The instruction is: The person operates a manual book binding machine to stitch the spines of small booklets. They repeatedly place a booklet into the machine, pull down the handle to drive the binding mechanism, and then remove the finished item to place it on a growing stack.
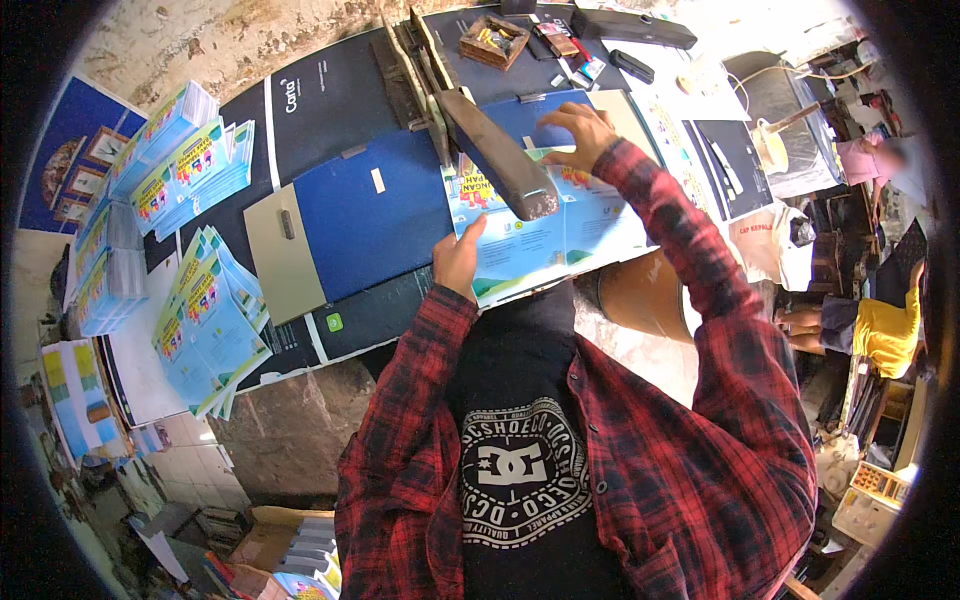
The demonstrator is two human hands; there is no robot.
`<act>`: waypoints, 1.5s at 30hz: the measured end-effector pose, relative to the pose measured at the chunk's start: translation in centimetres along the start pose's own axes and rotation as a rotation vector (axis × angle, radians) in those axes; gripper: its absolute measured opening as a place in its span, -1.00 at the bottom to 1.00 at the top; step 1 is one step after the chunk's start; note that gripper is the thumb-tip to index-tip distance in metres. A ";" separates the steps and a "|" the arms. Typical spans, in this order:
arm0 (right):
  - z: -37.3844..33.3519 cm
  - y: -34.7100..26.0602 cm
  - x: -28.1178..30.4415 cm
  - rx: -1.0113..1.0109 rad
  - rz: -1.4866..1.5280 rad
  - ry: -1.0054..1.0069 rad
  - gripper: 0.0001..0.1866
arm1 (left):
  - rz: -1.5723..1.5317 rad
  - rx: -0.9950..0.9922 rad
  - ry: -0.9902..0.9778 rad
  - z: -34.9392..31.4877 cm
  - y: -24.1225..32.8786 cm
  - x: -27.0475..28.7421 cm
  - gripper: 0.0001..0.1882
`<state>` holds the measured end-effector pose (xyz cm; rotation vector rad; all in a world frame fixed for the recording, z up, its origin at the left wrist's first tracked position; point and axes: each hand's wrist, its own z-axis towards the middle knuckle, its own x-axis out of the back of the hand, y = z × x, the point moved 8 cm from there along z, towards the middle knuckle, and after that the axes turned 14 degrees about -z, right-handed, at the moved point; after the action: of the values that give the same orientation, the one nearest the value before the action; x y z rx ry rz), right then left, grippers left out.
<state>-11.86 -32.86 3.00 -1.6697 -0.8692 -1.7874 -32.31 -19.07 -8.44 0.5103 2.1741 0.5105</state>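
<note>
A light-blue printed booklet sheet [520, 245], spread flat with its fold across the middle, lies at the table's near edge. My left hand [458, 258] grips its left edge, thumb on top and the other fingers mostly hidden. Over the sheet's far right part is my right hand [582, 135], fingers apart and bent, with nothing visible in them; whether the fingertips touch the paper I cannot tell. The long worn arm [497, 155] of a bench device, perhaps a stapler, reaches over the sheet and hides part of it. Beneath lies a blue board [375, 225].
Stacks of light-blue booklets [185, 170] and a fanned pile [210, 320] fill the table's left end. At the back are a small wooden box [493, 42] and a black case [632, 66]. A brown round stool [645, 295] stands below the near edge. People are at far right.
</note>
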 end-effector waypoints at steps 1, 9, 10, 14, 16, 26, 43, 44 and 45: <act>-0.7 0.1 -0.2 -0.064 0.014 0.083 -0.28 | 0.024 -0.030 0.001 0.2 0.2 0.3 -0.65; -17.3 5.7 -6.2 -0.950 0.325 0.287 -0.11 | -0.093 -0.070 -0.003 -0.2 2.9 1.0 -0.78; -15.9 4.1 -4.8 -0.905 0.353 0.258 -0.10 | -0.070 -0.079 -0.012 0.6 3.3 2.9 -0.77; -11.1 0.0 -3.6 -0.770 0.306 0.297 -0.20 | -0.027 -0.029 -0.081 0.1 6.3 4.9 -0.71; -9.5 -0.4 -3.9 -0.789 0.236 0.239 -0.28 | 0.091 0.031 0.003 -1.0 8.2 5.0 -0.68; -7.6 3.1 -6.4 -0.571 0.076 0.407 -0.67 | 0.146 -0.035 0.022 5.0 6.2 1.4 -0.68; -4.8 1.3 -5.6 -0.519 0.032 0.245 -0.28 | 0.040 -0.005 0.057 7.3 6.1 2.3 -0.76; -4.6 1.0 -5.7 -0.516 0.024 0.249 -0.24 | 0.074 0.008 0.078 7.3 6.1 2.6 -0.75; -4.3 0.8 -6.0 -0.492 0.027 0.277 -0.20 | 0.064 0.001 0.039 7.0 6.5 2.7 -0.74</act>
<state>-13.51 -36.85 -3.03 -1.6389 -0.2956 -2.2728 -27.06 -10.95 -10.80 0.5767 2.2008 0.5588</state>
